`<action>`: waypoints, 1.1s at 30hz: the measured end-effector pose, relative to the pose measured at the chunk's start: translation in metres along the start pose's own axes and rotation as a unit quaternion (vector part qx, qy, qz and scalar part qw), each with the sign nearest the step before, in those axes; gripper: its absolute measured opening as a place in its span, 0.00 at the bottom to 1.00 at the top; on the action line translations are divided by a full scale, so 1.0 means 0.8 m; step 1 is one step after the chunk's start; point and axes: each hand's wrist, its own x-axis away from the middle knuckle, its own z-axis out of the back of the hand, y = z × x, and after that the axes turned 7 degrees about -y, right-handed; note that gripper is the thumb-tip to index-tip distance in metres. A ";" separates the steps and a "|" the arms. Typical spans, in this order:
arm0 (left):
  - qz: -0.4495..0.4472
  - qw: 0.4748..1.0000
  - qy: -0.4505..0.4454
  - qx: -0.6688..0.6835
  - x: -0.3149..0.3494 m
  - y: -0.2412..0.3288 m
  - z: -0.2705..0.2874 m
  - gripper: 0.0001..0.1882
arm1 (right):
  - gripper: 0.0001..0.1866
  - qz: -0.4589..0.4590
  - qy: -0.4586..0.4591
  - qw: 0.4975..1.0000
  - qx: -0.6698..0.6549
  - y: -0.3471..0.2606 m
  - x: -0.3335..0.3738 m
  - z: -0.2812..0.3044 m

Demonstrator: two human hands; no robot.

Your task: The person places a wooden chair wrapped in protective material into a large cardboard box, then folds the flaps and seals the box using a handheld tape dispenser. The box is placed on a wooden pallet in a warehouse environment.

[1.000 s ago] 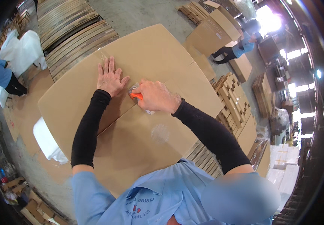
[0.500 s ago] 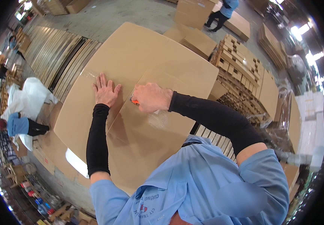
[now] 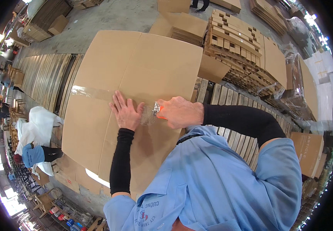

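Head view: left hand [image 3: 126, 114], fingers spread, on a large carton [image 3: 162, 65]; right hand [image 3: 180, 112] clenched around an orange tool [image 3: 160, 111].
The carton lies near, mid-scene; likely stiff but dentable, best gripped at left and right edges.

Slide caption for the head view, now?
Left hand resting on a large cardboard box, right hand gripping an orange tool.

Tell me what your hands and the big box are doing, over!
Left hand spread on cardboard box. Right hand gripping orange tool. Clear tape on box's left side. Co-worker off left.
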 end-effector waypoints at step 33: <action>-0.139 0.982 -0.075 0.106 0.067 0.215 0.019 0.30 | 0.25 -0.262 0.098 0.912 -0.300 0.179 0.216 0.003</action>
